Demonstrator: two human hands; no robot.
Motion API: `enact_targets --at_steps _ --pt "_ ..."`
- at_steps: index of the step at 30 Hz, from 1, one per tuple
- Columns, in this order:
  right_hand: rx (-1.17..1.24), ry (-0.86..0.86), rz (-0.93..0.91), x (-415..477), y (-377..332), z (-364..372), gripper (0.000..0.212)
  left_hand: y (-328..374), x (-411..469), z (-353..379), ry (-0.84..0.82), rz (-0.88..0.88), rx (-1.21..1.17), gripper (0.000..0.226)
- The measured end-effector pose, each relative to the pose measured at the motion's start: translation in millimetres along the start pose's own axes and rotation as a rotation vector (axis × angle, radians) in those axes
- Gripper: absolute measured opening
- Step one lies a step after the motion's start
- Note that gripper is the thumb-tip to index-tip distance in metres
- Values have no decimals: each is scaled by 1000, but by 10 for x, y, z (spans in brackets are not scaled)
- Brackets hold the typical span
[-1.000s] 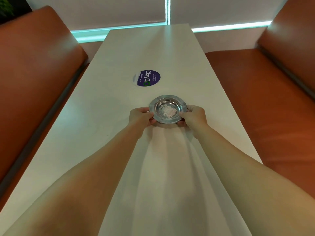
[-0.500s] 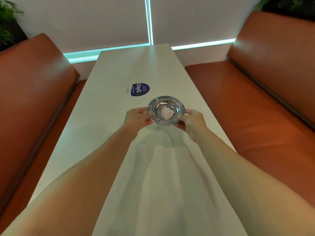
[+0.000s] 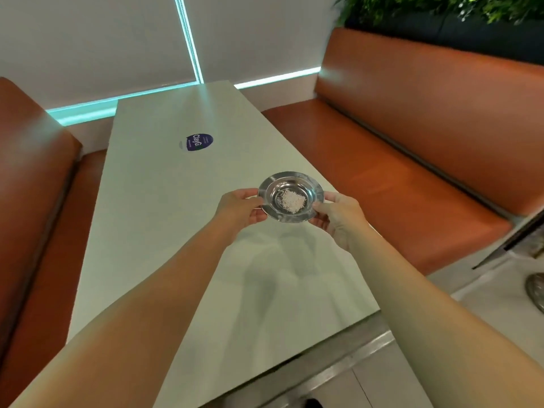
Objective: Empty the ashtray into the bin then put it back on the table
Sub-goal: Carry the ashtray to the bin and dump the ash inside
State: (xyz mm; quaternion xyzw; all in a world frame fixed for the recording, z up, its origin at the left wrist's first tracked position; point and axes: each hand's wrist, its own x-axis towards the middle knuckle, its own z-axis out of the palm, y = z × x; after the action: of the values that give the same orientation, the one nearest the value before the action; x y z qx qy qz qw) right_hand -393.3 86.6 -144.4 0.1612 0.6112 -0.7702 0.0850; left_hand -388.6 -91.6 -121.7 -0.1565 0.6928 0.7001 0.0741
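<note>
So the steel ashtray (image 3: 291,197) is up off the table (image 3: 164,201), pinched by its wide rim on both sides: left hand (image 3: 239,208) clamped on the left edge, right hand (image 3: 338,214) clamped on the right edge, thumbs on top. Held pretty much level, with a little heap of pale ash (image 3: 292,201) sitting in the bowl right between the two grips. Past the grips, further down the table, there's a round purple sticker (image 3: 196,142). Orange bench seat (image 3: 397,184) off to the right of the grip, another orange bench (image 3: 32,184) on the left.
</note>
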Motion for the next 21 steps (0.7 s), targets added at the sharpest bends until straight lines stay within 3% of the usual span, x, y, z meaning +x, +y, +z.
enact_targets --at_steps 13,21 --pt "52 213 -19 -1178 262 -1274 20 -493 -780 1041 -212 -3 174 37" --pt "68 230 -17 -1485 270 -2115 21 -731 -1152 1825 -212 8 218 33"
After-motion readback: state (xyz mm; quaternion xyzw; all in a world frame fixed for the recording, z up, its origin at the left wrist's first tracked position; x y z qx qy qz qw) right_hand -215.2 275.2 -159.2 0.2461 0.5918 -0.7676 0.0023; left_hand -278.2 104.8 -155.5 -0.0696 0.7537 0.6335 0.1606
